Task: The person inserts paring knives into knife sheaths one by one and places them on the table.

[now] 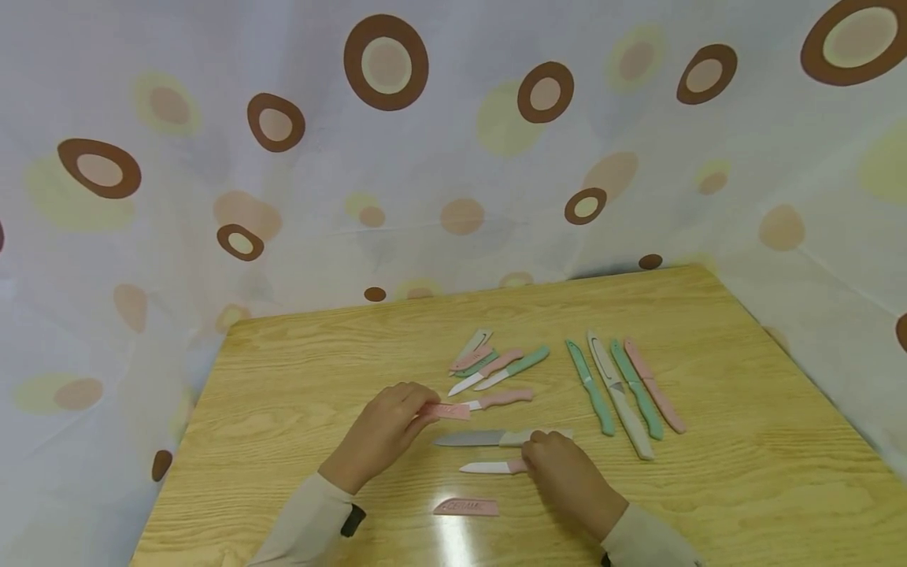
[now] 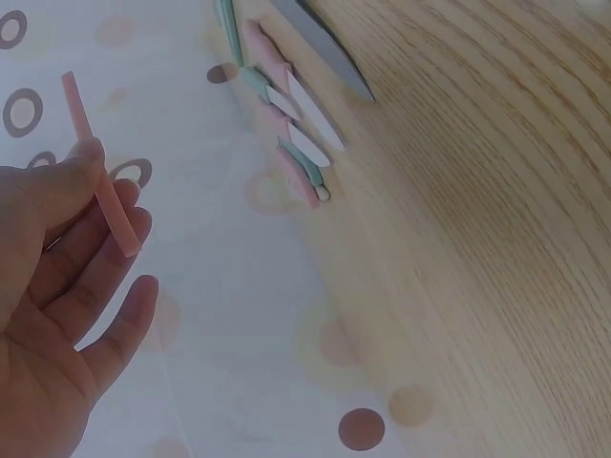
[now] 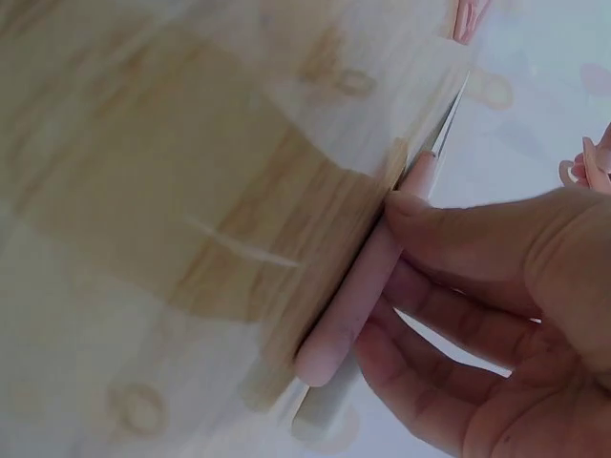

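My left hand (image 1: 386,429) pinches a pink knife sheath (image 1: 451,411) between thumb and fingers, held up over the table; the left wrist view shows the sheath (image 2: 116,221) edge-on. With thumb and fingertips, my right hand (image 1: 567,476) grips the pink handle (image 3: 348,301) of a small knife (image 1: 487,468) whose white blade points left. Just beyond it lies a larger knife (image 1: 471,438) with a grey blade and pale handle, partly hidden by the right hand. A second pink sheath (image 1: 466,508), marked CERAMIC, lies nearer me. Past the left hand is another pink-handled knife (image 1: 505,398).
Farther back lie a pink-handled knife (image 1: 505,361), a green-handled knife (image 1: 527,361) and a small pile of sheaths (image 1: 473,354). On the right, several sheathed knives form a row, among them a long pale one (image 1: 627,409). Patterned cloth (image 1: 453,157) hangs behind the wooden table (image 1: 298,378).
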The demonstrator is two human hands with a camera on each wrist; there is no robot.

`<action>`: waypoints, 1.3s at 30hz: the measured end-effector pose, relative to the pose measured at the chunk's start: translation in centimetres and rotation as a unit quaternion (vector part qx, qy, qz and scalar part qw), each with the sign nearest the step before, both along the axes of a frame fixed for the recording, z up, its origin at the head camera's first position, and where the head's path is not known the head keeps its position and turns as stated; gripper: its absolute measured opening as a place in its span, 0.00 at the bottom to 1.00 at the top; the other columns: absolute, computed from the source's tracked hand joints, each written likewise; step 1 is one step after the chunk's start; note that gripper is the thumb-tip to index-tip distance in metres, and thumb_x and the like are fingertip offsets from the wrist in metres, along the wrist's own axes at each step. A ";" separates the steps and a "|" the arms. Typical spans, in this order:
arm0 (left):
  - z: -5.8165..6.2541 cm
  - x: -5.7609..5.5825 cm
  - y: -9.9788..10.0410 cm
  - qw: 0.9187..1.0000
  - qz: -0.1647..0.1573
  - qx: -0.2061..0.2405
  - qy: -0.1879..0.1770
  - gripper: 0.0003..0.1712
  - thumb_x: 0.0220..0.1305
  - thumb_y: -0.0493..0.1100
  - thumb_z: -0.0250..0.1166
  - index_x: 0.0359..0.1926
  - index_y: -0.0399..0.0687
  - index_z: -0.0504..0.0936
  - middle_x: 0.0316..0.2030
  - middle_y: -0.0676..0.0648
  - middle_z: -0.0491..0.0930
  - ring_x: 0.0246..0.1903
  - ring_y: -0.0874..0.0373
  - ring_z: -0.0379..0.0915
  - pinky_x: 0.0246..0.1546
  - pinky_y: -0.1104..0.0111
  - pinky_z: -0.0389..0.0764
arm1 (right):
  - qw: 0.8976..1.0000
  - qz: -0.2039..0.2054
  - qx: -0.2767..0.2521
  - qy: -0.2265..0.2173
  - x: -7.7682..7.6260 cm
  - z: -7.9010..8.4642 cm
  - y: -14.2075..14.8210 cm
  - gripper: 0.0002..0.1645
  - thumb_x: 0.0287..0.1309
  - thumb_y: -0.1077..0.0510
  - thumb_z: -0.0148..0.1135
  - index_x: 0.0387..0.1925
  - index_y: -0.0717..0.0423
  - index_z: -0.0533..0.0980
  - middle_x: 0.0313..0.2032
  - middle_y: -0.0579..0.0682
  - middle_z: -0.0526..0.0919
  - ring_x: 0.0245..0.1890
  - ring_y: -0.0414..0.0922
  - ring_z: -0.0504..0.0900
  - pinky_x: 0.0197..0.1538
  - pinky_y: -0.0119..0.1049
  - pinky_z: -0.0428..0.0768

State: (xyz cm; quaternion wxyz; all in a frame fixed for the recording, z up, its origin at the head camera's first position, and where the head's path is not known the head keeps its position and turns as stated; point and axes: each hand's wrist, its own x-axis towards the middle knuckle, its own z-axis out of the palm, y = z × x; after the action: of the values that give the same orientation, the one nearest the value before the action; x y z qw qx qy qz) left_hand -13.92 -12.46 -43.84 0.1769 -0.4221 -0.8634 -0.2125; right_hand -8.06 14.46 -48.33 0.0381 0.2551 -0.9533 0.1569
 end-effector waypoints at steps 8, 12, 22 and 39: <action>-0.1 -0.1 0.0 1.000 0.001 0.000 0.000 0.13 0.55 0.41 0.67 0.42 0.45 0.78 0.40 0.52 0.79 0.39 0.62 0.73 0.39 0.69 0.76 | 0.999 0.020 0.039 -0.001 -0.4 0.6 -0.2 0.07 0.43 0.64 0.69 0.19 0.56 0.78 0.18 0.45 0.73 0.19 0.39 0.71 0.22 0.28 0.74; 0.0 -0.1 -0.2 1.000 0.008 -0.003 -0.002 0.13 0.55 0.41 0.67 0.42 0.45 0.78 0.40 0.52 0.79 0.40 0.61 0.73 0.41 0.69 0.76 | 0.996 0.059 0.065 0.019 -0.8 0.5 0.0 0.07 0.46 0.65 0.68 0.20 0.57 0.77 0.19 0.46 0.73 0.20 0.39 0.73 0.23 0.27 0.75; -0.4 0.1 -0.5 1.000 0.014 -0.002 0.005 0.12 0.57 0.42 0.66 0.43 0.46 0.78 0.40 0.53 0.78 0.38 0.63 0.72 0.39 0.70 0.75 | 0.992 0.082 0.006 0.097 -0.8 1.9 1.0 0.04 0.49 0.61 0.67 0.26 0.57 0.78 0.25 0.43 0.75 0.24 0.37 0.71 0.28 0.25 0.74; -0.4 0.1 -0.6 1.000 0.004 0.015 0.018 0.14 0.53 0.40 0.69 0.42 0.45 0.79 0.40 0.53 0.79 0.39 0.63 0.73 0.42 0.69 0.76 | 0.968 0.041 -0.062 0.242 -1.4 4.5 2.5 0.10 0.39 0.64 0.71 0.29 0.61 0.79 0.31 0.50 0.79 0.30 0.42 0.76 0.29 0.27 0.78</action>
State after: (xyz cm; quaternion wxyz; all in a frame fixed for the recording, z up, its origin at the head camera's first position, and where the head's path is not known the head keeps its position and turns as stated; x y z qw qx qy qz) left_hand -13.85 -13.06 -44.22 0.1994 -0.4200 -0.8582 -0.2175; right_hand -9.44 16.92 -43.82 0.2767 0.3212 -0.8931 0.1507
